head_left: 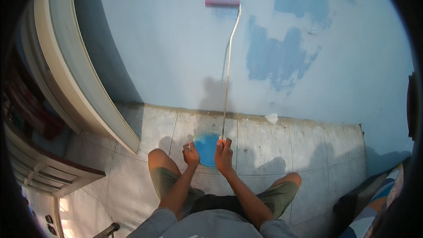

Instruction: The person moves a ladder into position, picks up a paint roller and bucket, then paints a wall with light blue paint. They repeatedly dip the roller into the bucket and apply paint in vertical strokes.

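My right hand [224, 152] is closed round the orange grip of a paint roller [229, 57]. Its long, thin metal rod reaches up in front of the wall, and the pinkish-purple sleeve [222, 3] lies level against the painted surface, slightly blurred. Low between my knees, a round tub of blue paint [206, 145] sits near the tiled floor. My left hand [191, 154] is closed at the left rim of this tub, its fingertips partly hidden. On the pale blue wall [176, 53], darker blue patches [277, 57] show to the right of the rod.
Tiled floor [308, 150] meets the wall just ahead, with a small white scrap [272, 118] by the joint. A pale door [88, 70] stands at left, above a slatted wooden piece [57, 176]. Patterned cloth [374, 202] lies at lower right.
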Motion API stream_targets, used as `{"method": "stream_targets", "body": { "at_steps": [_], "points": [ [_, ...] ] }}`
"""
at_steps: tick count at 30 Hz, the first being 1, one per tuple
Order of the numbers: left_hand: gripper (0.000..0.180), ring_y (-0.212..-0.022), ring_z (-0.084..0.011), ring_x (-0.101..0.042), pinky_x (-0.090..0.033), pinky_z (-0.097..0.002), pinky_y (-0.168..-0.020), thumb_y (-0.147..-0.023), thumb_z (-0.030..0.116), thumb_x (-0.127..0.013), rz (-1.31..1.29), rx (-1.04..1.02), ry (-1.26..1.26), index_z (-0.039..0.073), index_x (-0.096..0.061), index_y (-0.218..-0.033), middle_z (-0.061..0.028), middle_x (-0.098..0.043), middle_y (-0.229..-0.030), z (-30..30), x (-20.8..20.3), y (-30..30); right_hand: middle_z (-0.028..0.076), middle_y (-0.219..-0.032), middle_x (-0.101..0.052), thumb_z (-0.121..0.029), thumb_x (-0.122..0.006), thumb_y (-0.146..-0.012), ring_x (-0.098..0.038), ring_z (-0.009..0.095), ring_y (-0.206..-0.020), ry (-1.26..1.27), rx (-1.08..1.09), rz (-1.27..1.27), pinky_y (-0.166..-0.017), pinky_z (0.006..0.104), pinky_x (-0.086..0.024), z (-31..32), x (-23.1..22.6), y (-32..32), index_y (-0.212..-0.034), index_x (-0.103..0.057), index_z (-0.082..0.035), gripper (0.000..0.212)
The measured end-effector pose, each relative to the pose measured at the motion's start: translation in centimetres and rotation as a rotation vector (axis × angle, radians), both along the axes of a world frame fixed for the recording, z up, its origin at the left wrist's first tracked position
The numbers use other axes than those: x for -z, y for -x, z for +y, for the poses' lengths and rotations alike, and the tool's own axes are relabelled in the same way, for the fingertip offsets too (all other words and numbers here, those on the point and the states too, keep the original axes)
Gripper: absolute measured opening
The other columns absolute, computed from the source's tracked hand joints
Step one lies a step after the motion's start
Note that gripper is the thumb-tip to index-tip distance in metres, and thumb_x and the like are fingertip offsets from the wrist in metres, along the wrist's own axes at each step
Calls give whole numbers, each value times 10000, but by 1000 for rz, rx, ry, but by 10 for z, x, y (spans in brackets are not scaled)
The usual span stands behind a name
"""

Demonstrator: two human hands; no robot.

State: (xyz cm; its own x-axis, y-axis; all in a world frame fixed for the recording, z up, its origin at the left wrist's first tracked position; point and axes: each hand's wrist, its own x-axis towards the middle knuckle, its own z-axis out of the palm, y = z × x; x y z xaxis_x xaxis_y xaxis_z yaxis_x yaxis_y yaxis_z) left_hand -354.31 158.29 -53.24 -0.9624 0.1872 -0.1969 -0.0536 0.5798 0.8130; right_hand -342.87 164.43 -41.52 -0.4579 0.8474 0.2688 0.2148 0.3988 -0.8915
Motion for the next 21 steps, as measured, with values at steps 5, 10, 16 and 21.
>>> {"method": "stream_targets", "body": {
  "at_steps": [5,10,16,21],
  "points": [
    [520,-857,-355,-540,-421,-446,-759,-887,477,-380,57,14,-19,15,-479,-1104,-230,-542,-951,-1,10,3,204,-659,-533,-251,-401,-925,-559,354,-569,42,-23,-146,-517,407,-421,-28,46,-62,-1080,-328,18,318],
    [434,-833,-338,-540,-426,-423,-741,-897,417,-405,159,57,-48,31,-533,-1046,-201,-553,-907,-3,10,1,192,-712,-591,-259,-523,-867,-594,373,-639,129,61,-228,-581,425,-456,-30,21,-98,-1031,-383,3,340],
    [368,-828,-328,-539,-427,-402,-738,-903,357,-430,313,34,-190,30,-560,-1010,-182,-560,-894,-2,8,1,170,-624,-571,-236,-629,-795,-600,310,-569,-11,134,-405,-540,381,-467,-4,-9,-165,-1013,-440,-2,372],
    [362,-827,-327,-542,-424,-410,-733,-908,356,-414,252,6,-291,43,-535,-1045,-188,-565,-891,9,30,2,122,-677,-591,-211,-626,-799,-589,232,-591,84,-38,-483,-563,330,-454,61,-47,-248,-917,-535,-20,243]
  ]
}}
